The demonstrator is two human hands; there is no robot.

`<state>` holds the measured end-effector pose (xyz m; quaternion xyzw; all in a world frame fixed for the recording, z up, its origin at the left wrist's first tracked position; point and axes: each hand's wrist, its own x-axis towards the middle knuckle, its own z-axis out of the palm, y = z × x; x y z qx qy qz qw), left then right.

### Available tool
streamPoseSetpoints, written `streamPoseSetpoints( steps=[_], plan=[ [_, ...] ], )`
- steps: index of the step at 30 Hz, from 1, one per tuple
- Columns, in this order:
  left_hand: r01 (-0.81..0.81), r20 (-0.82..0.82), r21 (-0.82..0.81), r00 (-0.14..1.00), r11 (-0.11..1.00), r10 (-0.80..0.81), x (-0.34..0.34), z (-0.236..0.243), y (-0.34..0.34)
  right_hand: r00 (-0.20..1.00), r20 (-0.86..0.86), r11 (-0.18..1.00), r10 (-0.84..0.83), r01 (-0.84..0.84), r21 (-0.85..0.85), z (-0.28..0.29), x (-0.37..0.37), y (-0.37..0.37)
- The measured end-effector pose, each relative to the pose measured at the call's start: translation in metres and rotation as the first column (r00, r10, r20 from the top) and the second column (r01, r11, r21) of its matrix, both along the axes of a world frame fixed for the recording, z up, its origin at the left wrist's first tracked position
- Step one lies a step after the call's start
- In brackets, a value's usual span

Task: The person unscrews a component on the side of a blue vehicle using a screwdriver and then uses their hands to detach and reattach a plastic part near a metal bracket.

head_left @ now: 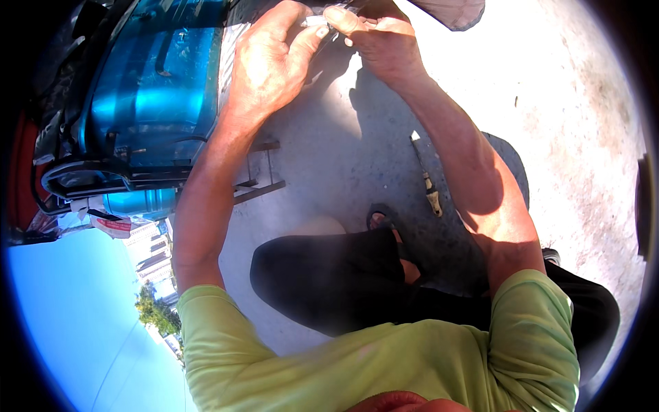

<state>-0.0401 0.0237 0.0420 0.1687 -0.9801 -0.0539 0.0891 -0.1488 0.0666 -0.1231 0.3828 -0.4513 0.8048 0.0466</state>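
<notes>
My left hand (271,65) and my right hand (384,51) meet at the top of the view, fingertips almost touching. Between them is a small whitish piece (315,21), pinched by the left thumb and fingers. The right thumb and fingers close on its other end, beside some thin dark strands that look like wires. Glare and the upper edge of the picture hide part of it, so I cannot make out its exact kind. Both forearms reach up and forward from green short sleeves.
Left of my hands stands a blue metal vehicle body (154,86) with a black tube frame (123,175). A screwdriver-like tool with a yellowish handle (432,196) lies on the concrete floor (322,158) near my right forearm. My knee in dark trousers (322,275) is below.
</notes>
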Motion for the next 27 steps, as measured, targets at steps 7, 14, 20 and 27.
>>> streamPoseSetpoints(
  steps=[7, 14, 20, 27],
  plan=[
    [-0.039, -0.049, -0.025, 0.998, 0.999, 0.038, 0.002, -0.006, 0.005, 0.532, 0.402, 0.664, 0.745, -0.644, -0.379, 0.023, -0.015, 0.023],
    [-0.052, -0.061, 0.077, 0.997, 0.996, 0.057, 0.003, -0.007, 0.003, 0.891, 0.291, 0.890, 0.348, -0.412, 0.195, 0.010, -0.017, 0.030],
    [0.012, -0.044, 0.207, 0.999, 0.978, -0.003, 0.008, -0.005, -0.014, 0.965, 0.078, 0.926, 0.252, -0.264, 0.271, 0.018, -0.016, 0.031],
    [0.058, -0.040, 0.162, 0.998, 0.985, -0.052, 0.005, -0.004, -0.017, 0.998, 0.001, 0.957, 0.069, -0.066, 0.281, 0.019, -0.011, 0.033]
  ],
)
